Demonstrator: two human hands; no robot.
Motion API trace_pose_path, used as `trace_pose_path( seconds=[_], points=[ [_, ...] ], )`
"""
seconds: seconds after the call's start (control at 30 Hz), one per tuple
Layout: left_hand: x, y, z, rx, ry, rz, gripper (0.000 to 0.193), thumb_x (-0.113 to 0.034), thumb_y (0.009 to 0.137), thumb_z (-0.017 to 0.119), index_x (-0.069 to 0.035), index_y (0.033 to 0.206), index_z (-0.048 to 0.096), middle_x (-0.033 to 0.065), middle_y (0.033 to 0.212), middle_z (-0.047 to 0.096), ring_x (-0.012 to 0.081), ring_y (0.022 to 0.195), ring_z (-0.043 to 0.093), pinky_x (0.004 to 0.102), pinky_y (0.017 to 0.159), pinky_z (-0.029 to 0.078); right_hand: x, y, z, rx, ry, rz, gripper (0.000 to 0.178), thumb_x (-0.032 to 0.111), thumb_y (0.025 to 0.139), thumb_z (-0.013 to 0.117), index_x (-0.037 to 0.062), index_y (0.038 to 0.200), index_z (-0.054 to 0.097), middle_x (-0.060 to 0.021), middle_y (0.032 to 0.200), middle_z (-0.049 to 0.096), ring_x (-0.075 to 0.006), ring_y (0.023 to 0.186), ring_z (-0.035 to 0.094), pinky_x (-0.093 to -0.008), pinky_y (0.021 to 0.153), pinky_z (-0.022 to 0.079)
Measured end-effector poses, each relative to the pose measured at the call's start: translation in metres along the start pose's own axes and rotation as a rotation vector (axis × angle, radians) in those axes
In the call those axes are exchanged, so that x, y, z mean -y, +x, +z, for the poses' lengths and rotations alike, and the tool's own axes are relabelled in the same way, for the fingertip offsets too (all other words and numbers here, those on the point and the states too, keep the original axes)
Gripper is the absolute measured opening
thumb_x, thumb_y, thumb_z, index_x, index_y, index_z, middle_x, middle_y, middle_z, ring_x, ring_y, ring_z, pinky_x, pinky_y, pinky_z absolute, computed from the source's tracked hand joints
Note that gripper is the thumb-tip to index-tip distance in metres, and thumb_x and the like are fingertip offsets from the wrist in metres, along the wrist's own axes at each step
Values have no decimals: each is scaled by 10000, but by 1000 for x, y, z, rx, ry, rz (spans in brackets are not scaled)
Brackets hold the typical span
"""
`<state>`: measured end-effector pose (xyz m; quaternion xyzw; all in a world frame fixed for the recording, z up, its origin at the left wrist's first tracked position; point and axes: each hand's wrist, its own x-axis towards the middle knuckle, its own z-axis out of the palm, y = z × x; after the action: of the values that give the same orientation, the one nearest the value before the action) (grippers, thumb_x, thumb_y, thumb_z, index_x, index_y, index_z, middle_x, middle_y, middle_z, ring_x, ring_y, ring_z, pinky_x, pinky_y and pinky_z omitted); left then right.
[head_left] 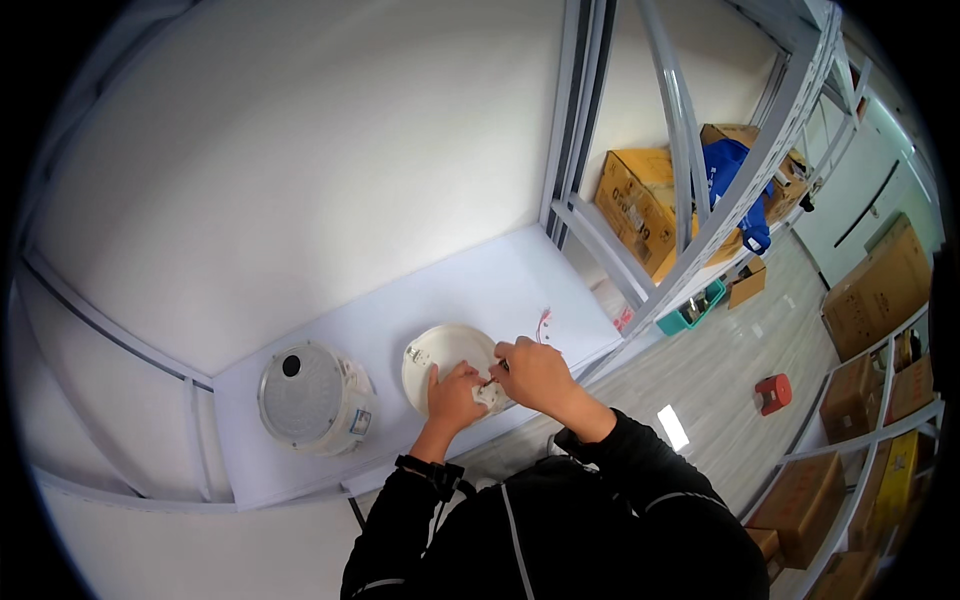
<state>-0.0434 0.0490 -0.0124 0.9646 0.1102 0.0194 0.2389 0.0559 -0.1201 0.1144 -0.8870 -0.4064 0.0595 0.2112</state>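
A shallow round white housing point(424, 366), open side up, rests near the front edge of the white table. My left hand point(456, 396) is closed on its near side, the thumb reaching into the hollow beside a small white fitting point(488, 395). Over the right rim, my right hand point(536, 374) is clenched round a small dark tool point(503, 366) that points down at this fitting. Most of the tool is hidden by the fingers, so its exact kind is unclear. To the left stands a white drum-shaped unit point(312, 398) with a grey top and a dark round hole.
Red wires point(543, 322) lie at the right of the white tabletop point(400, 291). Grey metal framing point(570, 120) borders it. Beyond are yellow-brown boxes point(640, 205), a teal crate point(692, 312), a red stool point(773, 394) on the floor, and shelves of cartons point(800, 505).
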Motion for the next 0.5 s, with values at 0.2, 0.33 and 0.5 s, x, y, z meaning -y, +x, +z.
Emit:
trace_pose_path(
  seconds=[0.2, 0.33, 0.5],
  points=[
    [2, 1, -2, 9, 5, 25, 407, -313, 718, 824, -223, 1115, 830, -23, 1312, 679, 181, 1317, 612, 606, 1297, 198, -14, 1, 8, -250, 109, -406, 382, 268, 871, 805, 60, 1162, 671, -225, 994, 674, -404, 720, 719, -455, 615, 576],
    [5, 2, -3, 78, 6, -6, 447, -346, 719, 835, -240, 1153, 823, 3, 1352, 677, 218, 1440, 538, 588, 1302, 188, 10, -8, -10, -22, -66, 17, 410, 270, 888, 810, 62, 1221, 689, -179, 975, 698, -386, 797, 735, -474, 685, 594],
    [3, 1, -4, 34, -18, 14, 424, -315, 727, 815, -215, 1139, 824, -23, 1333, 676, 181, 1343, 598, 584, 1289, 225, -9, -7, 3, -86, -10, -149, 427, 220, 889, 794, 67, 1261, 650, -222, 1019, 694, -392, 820, 725, -443, 659, 579]
  ],
)
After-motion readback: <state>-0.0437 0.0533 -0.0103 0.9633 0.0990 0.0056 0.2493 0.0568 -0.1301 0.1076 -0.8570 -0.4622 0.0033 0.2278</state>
